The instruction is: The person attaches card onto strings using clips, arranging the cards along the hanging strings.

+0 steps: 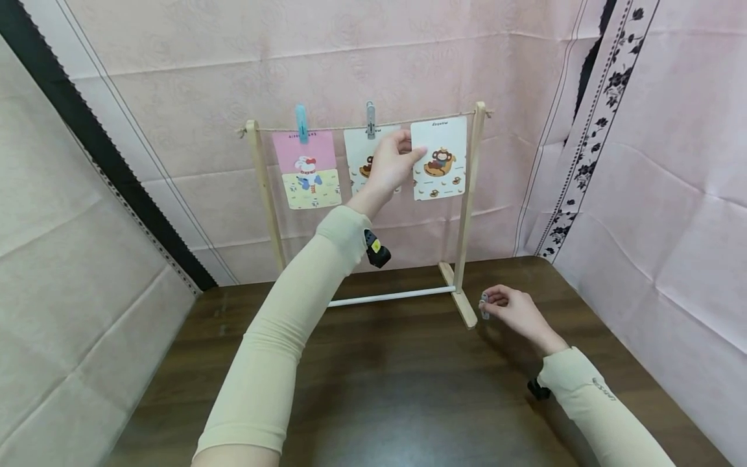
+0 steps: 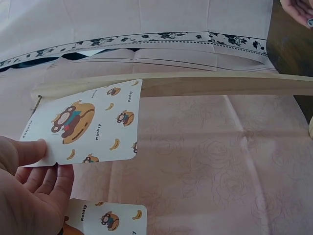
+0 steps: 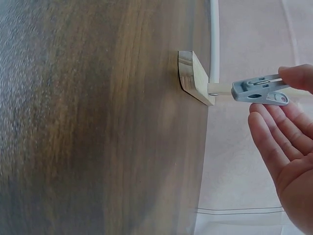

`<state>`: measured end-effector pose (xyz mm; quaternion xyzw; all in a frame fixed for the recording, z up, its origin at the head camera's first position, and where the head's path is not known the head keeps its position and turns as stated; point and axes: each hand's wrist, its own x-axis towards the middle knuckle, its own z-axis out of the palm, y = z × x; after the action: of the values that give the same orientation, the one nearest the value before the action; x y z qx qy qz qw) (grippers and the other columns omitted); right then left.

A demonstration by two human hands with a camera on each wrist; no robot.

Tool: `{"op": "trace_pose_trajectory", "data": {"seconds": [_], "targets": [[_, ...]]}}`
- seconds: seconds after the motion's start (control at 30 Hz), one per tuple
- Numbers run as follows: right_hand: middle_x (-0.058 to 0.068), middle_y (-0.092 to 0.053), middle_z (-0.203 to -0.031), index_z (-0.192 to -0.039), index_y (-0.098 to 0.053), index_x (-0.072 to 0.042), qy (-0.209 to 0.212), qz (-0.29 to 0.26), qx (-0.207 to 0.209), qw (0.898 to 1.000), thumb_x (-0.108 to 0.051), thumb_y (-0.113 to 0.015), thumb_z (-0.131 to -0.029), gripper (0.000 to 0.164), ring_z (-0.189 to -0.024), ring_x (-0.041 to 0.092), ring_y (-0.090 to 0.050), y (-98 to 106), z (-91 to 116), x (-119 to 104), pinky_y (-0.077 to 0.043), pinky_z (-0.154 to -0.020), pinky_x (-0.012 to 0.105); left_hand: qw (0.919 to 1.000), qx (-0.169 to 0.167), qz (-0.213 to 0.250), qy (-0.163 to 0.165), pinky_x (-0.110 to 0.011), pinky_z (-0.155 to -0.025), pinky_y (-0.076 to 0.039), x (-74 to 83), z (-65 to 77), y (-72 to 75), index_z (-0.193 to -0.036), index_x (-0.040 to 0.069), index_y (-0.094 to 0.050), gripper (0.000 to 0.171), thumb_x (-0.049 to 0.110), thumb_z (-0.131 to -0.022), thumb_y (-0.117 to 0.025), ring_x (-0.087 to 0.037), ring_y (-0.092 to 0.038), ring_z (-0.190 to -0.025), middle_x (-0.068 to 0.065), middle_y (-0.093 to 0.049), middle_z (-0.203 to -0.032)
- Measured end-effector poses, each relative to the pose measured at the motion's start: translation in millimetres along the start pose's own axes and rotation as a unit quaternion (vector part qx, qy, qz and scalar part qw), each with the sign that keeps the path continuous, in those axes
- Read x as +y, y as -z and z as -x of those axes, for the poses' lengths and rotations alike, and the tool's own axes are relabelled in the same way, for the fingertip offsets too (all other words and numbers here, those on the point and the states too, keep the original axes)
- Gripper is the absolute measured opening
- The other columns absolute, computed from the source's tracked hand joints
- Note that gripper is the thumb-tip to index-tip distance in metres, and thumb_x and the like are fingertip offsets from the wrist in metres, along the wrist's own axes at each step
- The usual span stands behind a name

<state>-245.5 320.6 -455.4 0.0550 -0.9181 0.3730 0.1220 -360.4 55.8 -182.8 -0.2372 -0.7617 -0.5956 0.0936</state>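
Note:
My left hand [image 1: 390,167] pinches the left edge of a white monkey card [image 1: 439,159], holding it up against the string near the right post. In the left wrist view, the thumb lies on the front of that card [image 2: 98,122] and the fingers are behind it. Lower down, just above the table, my right hand [image 1: 521,316] pinches a grey-blue clothespin [image 3: 261,90] between thumb and fingertips. The clothespin's jaws look closed, with nothing between them. A second monkey card [image 1: 357,146] hangs behind the left hand, partly hidden, under a grey clothespin [image 1: 370,121].
A pink and yellow card [image 1: 308,170] hangs at the left from a blue clothespin [image 1: 301,123]. The wooden rack has a right post [image 1: 468,207], a foot [image 1: 461,301] and a white bottom bar [image 1: 397,296]. It stands on the brown table [image 1: 397,389] before pale cloth walls [image 1: 350,65].

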Motion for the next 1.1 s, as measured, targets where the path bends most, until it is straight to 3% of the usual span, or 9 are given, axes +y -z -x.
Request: {"op": "trace_pose_trajectory", "data": {"seconds": [0.23,0.47,0.63,0.8,1.1], "targets": [[0.009,-0.072,-0.099,-0.112,-0.067,-0.003,0.001,-0.008,0.015,1.0,-0.023,-0.075,-0.093,0.029,-0.089,0.023,-0.069,3,1,-1,-0.054,-0.074,0.031,1.0,0.004,-0.003,-0.004,-0.024,-0.08,-0.049,-0.2,-1.1,-2.0,-0.12,0.005,-0.065,0.024,0.013,-0.097,-0.069,-0.015,-0.064,-0.097,-0.006,-0.072,-0.102],[0.012,-0.072,-0.103,-0.116,-0.066,-0.002,0.013,0.003,0.021,1.0,-0.025,-0.073,-0.094,0.033,-0.093,0.027,-0.069,17,-4,-8,-0.054,-0.078,0.035,1.0,-0.002,0.001,0.003,-0.023,-0.079,-0.05,-0.5,-1.9,-1.4,-0.12,0.005,-0.065,0.024,0.013,-0.097,-0.069,-0.015,-0.064,-0.096,-0.006,-0.072,-0.102],[0.014,-0.072,-0.102,-0.116,-0.065,-0.001,0.03,0.02,0.026,0.999,-0.025,-0.074,-0.094,0.033,-0.092,0.03,-0.07,35,-17,-16,-0.055,-0.076,0.035,1.0,0.002,0.002,0.001,-0.023,-0.078,-0.051,-0.3,-2.1,-2.1,-0.118,0.005,-0.066,0.024,0.013,-0.097,-0.07,-0.015,-0.065,-0.096,-0.006,-0.072,-0.101],[0.018,-0.071,-0.105,-0.118,-0.063,0.002,0.04,0.039,0.024,0.998,-0.025,-0.071,-0.096,0.036,-0.095,0.033,-0.069,57,-34,-28,-0.054,-0.082,0.043,1.0,0.0,0.006,-0.007,-0.024,-0.078,-0.051,-1.4,-1.7,-2.7,-0.118,0.004,-0.065,0.023,0.013,-0.097,-0.069,-0.015,-0.065,-0.094,-0.008,-0.073,-0.101],[0.022,-0.069,-0.109,-0.121,-0.061,0.005,0.059,0.066,0.04,0.995,-0.024,-0.069,-0.097,0.038,-0.098,0.036,-0.067,99,-62,-61,-0.053,-0.084,0.048,1.0,-0.003,0.001,-0.001,-0.023,-0.081,-0.051,-0.7,-0.8,-1.5,-0.121,0.005,-0.065,0.025,0.013,-0.097,-0.069,-0.016,-0.066,-0.096,-0.008,-0.073,-0.103]]}}
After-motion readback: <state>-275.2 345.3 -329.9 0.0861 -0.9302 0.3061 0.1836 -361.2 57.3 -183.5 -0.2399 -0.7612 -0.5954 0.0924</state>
